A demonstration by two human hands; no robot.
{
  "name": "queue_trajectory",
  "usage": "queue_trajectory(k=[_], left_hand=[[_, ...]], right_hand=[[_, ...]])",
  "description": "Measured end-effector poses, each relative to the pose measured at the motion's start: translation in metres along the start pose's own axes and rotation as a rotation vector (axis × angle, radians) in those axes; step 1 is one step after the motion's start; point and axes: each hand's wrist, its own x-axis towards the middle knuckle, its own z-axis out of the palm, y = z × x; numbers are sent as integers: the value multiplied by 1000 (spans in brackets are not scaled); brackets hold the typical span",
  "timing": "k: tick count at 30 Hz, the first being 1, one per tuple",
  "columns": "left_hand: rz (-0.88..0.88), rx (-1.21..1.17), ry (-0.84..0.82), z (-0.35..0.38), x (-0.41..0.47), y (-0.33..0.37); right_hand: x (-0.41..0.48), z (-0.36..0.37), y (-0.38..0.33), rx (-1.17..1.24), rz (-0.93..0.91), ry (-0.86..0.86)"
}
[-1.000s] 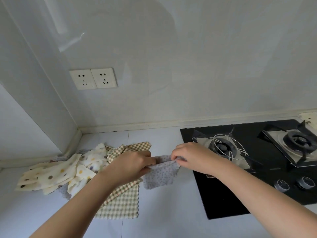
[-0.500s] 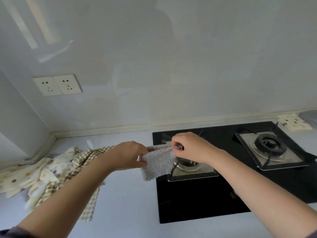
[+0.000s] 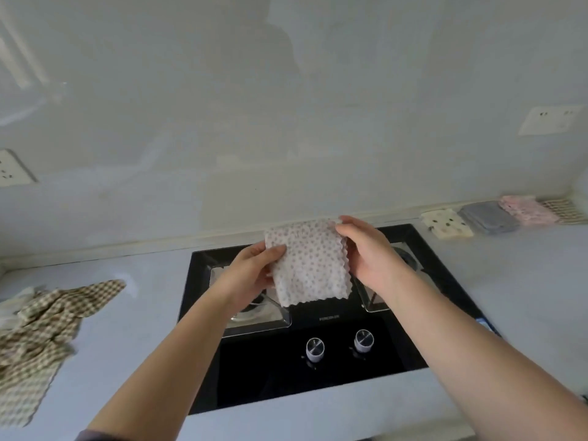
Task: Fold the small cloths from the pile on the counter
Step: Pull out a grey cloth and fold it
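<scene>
One floral cloth [image 3: 310,261], perhaps four squares [image 3: 488,217]

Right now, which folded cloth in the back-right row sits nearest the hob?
The cream cloth with dark dots, at the row's left end. The grey-blue cloth, pink cloth and checked cloth lie further right from the hob.

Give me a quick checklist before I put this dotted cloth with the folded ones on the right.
1. Left hand grips the dotted cloth by its left edge: ok.
2. Right hand pinches its top right corner: ok.
3. Cloth held up over the stove, no flame visible: ok.
4. Fold edges lined up: cannot tell, the back layer is hidden.
5. Bare counter in front of the folded row: ok.
</scene>
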Motion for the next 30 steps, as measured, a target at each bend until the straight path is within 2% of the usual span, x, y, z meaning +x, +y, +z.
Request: queue_trajectory(k=[3,6,9,12,15,19,21,25,28,30], left_hand=[[30,85,77,46,22,-8],[103,306,120,89,49,-19],[189,477,102,132,75,-28],[131,458,-43,173,104,-34],[47,340,-135,212,142,-44],[-137,187,-226,271,197,-60],[-167,180,-237,306,222,-68],[-71,334,-188,359,269,-80],[-57,457,-216,386,302,-82],[-38,524,-177,401,323,-84]], right_hand=[[-2,-41,-9,87,260,-9],[2,-84,-11,-2,323,-16],[15,-129,-26,69,189,62],[32,-179,-47,205,97,108],[54,-233,-60,68,100,181],[81,-294,-91,-175,-50,327],[90,-322,-107,-141,-71,301],[104,-378,-127,261,142,52],[124,-415,-130,313,161,17],[137,-441,-132,255,149,11]])
